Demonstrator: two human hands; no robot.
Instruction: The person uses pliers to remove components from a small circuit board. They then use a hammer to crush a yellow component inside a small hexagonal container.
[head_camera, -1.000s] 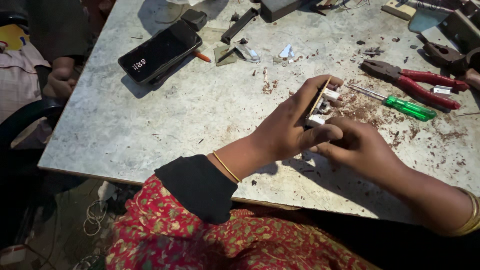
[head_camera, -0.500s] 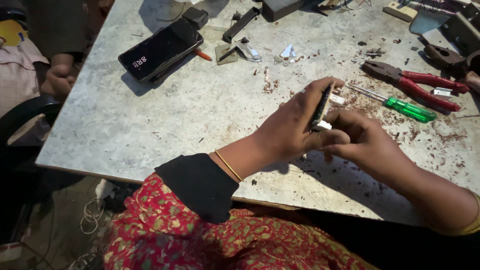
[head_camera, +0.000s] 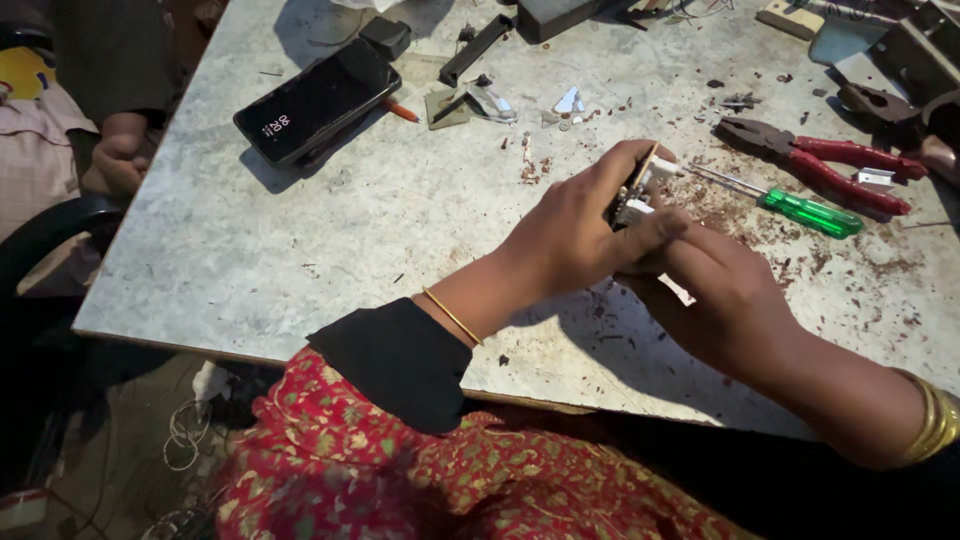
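Observation:
My left hand (head_camera: 580, 232) grips a small circuit board with white parts (head_camera: 638, 196), held on edge above the grey worktable (head_camera: 300, 250). Right below and beside it, my right hand (head_camera: 725, 295) closes on the same small board from underneath, its fingers partly hidden behind the left hand. A green-handled screwdriver (head_camera: 805, 210) lies just beyond the hands. Red-handled pliers (head_camera: 840, 165) lie a little farther back on the right.
A black phone (head_camera: 315, 100) lies at the table's back left, near a small black block (head_camera: 385, 37) and metal scraps (head_camera: 470, 95). Rusty grit covers the right side. Another person's hand (head_camera: 115, 160) rests off the left edge. Dark tools crowd the far right corner.
Both hands have turned the small board from flatter to standing more on edge and shifted slightly; the camera view has dipped a little. Nothing on the table moved.

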